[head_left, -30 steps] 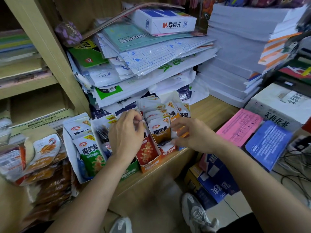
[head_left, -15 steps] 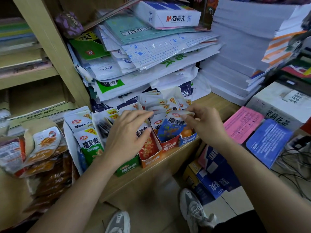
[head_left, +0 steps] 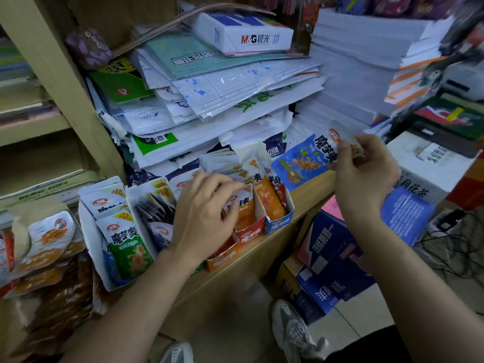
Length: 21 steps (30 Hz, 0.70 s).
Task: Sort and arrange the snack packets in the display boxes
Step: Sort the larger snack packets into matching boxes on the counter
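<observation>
Head view: right hand [head_left: 364,179], right of centre, pinches the blue packet [head_left: 301,163] by its top edge; its long axis slants down-left toward the blue display box [head_left: 279,223], nearer this hand; left hand [head_left: 204,218], centre, fingers bent among upright packets [head_left: 247,205], grip indeterminable.

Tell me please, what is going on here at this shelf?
A person sorts snack packets at a wooden shelf. The right hand pinches a blue packet in the air, right of the display boxes. The left hand rests on those in the red box; whether it grips one, I cannot tell.
</observation>
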{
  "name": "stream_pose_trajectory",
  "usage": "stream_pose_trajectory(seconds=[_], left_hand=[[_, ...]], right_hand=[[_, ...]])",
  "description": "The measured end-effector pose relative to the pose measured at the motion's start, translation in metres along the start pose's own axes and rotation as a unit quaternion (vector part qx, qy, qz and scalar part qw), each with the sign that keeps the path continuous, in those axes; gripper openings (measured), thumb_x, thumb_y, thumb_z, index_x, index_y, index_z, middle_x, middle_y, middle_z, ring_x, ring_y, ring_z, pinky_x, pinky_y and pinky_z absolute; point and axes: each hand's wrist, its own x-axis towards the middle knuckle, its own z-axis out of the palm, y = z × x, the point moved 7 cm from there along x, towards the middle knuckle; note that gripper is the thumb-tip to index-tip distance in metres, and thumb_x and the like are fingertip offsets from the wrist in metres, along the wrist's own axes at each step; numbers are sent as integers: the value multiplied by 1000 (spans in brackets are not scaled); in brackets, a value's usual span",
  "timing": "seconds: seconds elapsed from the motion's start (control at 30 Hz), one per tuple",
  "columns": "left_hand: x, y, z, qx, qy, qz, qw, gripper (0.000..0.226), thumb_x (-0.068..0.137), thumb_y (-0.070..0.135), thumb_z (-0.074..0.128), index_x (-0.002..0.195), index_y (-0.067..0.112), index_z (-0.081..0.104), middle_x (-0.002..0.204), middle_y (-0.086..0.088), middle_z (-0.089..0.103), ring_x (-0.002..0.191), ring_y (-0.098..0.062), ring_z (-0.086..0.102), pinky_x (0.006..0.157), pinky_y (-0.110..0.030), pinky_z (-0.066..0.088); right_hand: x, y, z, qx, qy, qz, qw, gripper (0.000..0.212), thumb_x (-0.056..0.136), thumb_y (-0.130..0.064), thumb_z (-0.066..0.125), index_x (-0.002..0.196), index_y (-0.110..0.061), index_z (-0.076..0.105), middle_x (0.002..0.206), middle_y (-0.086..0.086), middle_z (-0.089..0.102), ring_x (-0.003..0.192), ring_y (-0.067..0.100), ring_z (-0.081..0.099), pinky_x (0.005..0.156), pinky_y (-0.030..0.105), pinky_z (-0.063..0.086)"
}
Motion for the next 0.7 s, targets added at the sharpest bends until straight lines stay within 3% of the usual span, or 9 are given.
stream_pose_trajectory(seconds=[0.13,0.27,0.4,0.5,0.6,0.7], left_hand=[[11,30,27,-19,-39,44,998,35,88,25,72,122,18,71,119,3,67,111,-24,56,91,-40,44],[23,22,46,-2,-99,-12,995,51,88,40,71,136,25,62,138,4,58,128,-21,45,104,-43,36],[28,-4,42,22,-111,-72,991,56,87,28,74,140,26,58,146,4,50,132,-20,37,109,-43,34],[30,-21,26,0,-91,-93,991,48,89,15,72,135,23,62,137,4,55,126,-19,43,106,-35,39],[28,-42,11,39,-71,-121,989,28,85,25,79,113,22,74,115,4,63,110,-21,53,89,-38,48],[23,-57,8,-9,-60,-174,983,9,86,24,80,93,20,76,98,5,61,87,-17,60,75,-33,49]], right_hand=[[4,-3,-9,-23,31,-29,999,8,94,-31,62,87,-26,62,70,-17,61,68,20,70,64,42,56],[13,8,-12,12,33,4,999,7,94,-25,65,87,-24,64,67,-16,62,65,15,71,63,45,58],[12,16,-1,29,-52,38,998,7,95,-18,66,88,-16,65,71,-5,68,62,14,73,61,51,58],[5,8,10,51,-120,34,991,5,96,-13,67,92,-10,68,75,-2,71,63,13,73,62,47,61],[-9,-4,23,80,-167,19,983,3,96,-11,67,93,-10,67,80,1,74,67,11,74,63,37,62],[-20,-8,36,90,-190,19,977,2,96,-12,68,95,-10,67,85,4,75,73,12,75,65,40,63]])
